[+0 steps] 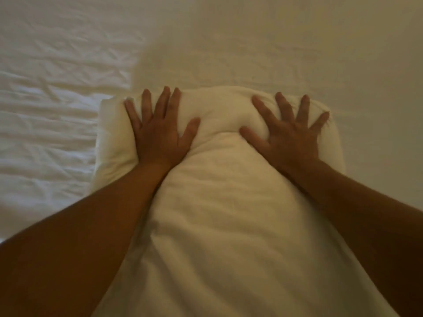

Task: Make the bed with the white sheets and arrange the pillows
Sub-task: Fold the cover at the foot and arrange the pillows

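Pillow [229, 202] lies on the sheet [45, 110], both hands flat on its far end: left hand [158, 136] and right hand [290, 138], fingers [282, 106] spread, gripping nothing. Better to press evenly, then sweep outward toward the pillow's corners so the filling levels.

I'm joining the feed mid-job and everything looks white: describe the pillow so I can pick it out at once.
Start from the white sheet covering the bed. The pillow is the puffy white bulk running up the frame's middle, with the left hand and right hand pressed flat on its far end. Unlike the flat, creased sheet, it stands raised with rounded edges.
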{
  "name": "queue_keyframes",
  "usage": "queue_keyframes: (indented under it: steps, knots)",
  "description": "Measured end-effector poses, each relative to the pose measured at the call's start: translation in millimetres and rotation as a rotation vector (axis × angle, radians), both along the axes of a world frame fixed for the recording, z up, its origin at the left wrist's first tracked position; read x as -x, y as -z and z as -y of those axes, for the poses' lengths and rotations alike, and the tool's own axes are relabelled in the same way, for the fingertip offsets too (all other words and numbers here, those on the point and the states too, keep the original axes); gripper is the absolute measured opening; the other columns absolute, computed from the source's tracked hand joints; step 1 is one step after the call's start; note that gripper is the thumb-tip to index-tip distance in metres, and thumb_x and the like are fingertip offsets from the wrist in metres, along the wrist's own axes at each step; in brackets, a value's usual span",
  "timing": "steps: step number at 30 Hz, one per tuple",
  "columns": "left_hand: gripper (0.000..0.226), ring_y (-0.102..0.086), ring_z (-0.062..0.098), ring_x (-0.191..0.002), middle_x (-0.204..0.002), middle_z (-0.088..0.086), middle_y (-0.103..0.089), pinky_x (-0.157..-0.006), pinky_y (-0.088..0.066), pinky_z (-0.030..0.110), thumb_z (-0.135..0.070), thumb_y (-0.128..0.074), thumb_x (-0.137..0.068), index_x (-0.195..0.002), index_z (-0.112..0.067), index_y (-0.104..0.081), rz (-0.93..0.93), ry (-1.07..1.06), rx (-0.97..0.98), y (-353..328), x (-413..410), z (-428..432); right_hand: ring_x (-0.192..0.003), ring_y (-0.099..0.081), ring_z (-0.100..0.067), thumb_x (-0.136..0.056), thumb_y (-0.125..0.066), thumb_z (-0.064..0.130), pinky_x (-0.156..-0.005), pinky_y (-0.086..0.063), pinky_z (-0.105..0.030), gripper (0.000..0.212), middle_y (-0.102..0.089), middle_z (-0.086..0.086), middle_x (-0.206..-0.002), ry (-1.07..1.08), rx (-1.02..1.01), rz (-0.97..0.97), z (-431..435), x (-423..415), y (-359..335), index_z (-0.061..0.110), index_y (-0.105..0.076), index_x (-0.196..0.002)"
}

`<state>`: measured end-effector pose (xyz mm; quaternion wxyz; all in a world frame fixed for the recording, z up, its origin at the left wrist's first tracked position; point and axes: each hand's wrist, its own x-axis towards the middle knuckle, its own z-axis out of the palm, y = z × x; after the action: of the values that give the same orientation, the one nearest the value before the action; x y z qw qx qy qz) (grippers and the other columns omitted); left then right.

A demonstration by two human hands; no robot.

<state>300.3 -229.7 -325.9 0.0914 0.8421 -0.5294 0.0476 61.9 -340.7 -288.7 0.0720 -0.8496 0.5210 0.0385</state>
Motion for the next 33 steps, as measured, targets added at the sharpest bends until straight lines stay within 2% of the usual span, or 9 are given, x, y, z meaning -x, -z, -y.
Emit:
queue_keyframes:
  steps: [3,5,9,15,18,20,25,29,33]
  knots:
    - [0.084,-0.006,0.038,-0.155,-0.168,0.001,-0.02,-0.12,0.003,0.067,-0.072,-0.017,-0.095,-0.161,-0.021,-0.022,-0.06,-0.087,-0.057,-39.9,12.7,-6.1,-0.151,0.01,-0.05,-0.091,-0.03,0.079,-0.112,0.006,-0.077,0.078,0.003,-0.001,-0.171,0.13,-0.127,0.067,-18.4,-28.4,-40.3,0.043,-0.014,-0.159]
    - [0.079,-0.005,0.037,-0.156,-0.169,0.003,-0.016,-0.122,0.002,0.064,-0.062,-0.023,-0.097,-0.162,-0.017,-0.021,-0.108,-0.005,0.055,-66.4,40.5,-38.1,-0.151,0.01,-0.05,-0.097,-0.033,0.065,-0.116,0.001,-0.074,0.077,0.007,-0.006,-0.17,0.046,-0.035,0.131,-70.0,-46.0,-51.9,0.031,-0.012,-0.162]
    - [0.074,0.001,0.018,-0.157,-0.17,-0.008,-0.007,-0.123,0.002,0.061,-0.069,-0.014,-0.096,-0.162,-0.034,-0.016,-0.222,0.108,-0.072,-60.9,82.3,-132.0,-0.155,0.015,-0.033,-0.095,-0.021,0.07,-0.114,0.004,-0.075,0.073,0.012,0.001,-0.17,-0.225,0.082,0.074,-146.1,-6.0,-41.1,0.044,-0.003,-0.16]
    - [0.082,0.012,0.016,-0.156,-0.17,-0.012,0.009,-0.122,0.006,0.06,-0.077,-0.011,-0.09,-0.162,-0.037,-0.002,-0.243,0.106,-0.203,-49.3,81.6,-130.3,-0.155,0.02,-0.021,-0.093,-0.009,0.082,-0.113,0.007,-0.076,0.068,0.022,0.014,-0.167,-0.021,-0.073,-0.033,-131.1,99.2,-41.0,0.058,0.013,-0.152]
    - [0.091,0.003,0.021,-0.157,-0.17,-0.009,-0.004,-0.124,0.001,0.055,-0.076,-0.013,-0.085,-0.162,-0.028,-0.014,-0.378,0.055,-0.204,-78.2,97.8,-144.1,-0.154,0.017,-0.036,-0.095,-0.013,0.076,-0.115,0.005,-0.075,0.073,0.02,0.003,-0.168,0.114,-0.178,0.005,-143.5,75.2,-58.6,0.045,0.002,-0.16]
    - [0.089,-0.01,0.024,-0.156,-0.168,-0.007,-0.019,-0.124,-0.005,0.052,-0.072,-0.014,-0.086,-0.16,-0.023,-0.025,-0.439,0.068,-0.12,-99.1,115.7,-178.1,-0.154,0.002,-0.045,-0.094,-0.015,0.067,-0.116,-0.004,-0.074,0.077,0.002,-0.009,-0.17,0.073,-0.097,0.113,-187.0,47.9,-72.2,0.03,-0.018,-0.162]
    - [0.076,-0.009,0.022,-0.157,-0.17,-0.003,-0.011,-0.124,-0.01,0.054,-0.07,-0.005,-0.099,-0.163,-0.029,-0.014,-0.267,0.211,-0.247,-78.2,142.6,-257.3,-0.157,-0.01,-0.025,-0.099,-0.035,0.058,-0.119,-0.005,-0.068,0.061,-0.014,-0.002,-0.17,-0.282,0.024,0.091,-286.8,69.8,-55.8,0.039,-0.033,-0.157]
    - [0.084,-0.001,0.02,-0.157,-0.171,-0.003,-0.003,-0.125,-0.007,0.053,-0.078,-0.006,-0.095,-0.163,-0.03,-0.001,-0.186,0.22,-0.276,-65.4,147.5,-254.1,-0.157,-0.001,-0.025,-0.096,-0.027,0.074,-0.117,0.003,-0.071,0.07,-0.003,0.0,-0.171,-0.203,0.039,-0.014,-274.1,94.9,-49.1,0.044,-0.021,-0.159]
    - [0.087,-0.01,0.028,-0.156,-0.168,-0.004,-0.022,-0.123,0.0,0.06,-0.082,-0.016,-0.089,-0.16,-0.032,-0.025,-0.109,0.091,-0.279,-83.3,130.5,-277.5,-0.155,0.01,-0.039,-0.091,-0.014,0.082,-0.112,0.01,-0.076,0.073,0.011,0.003,-0.17,0.023,0.005,-0.026,-275.2,136.8,-56.4,0.053,-0.002,-0.157]
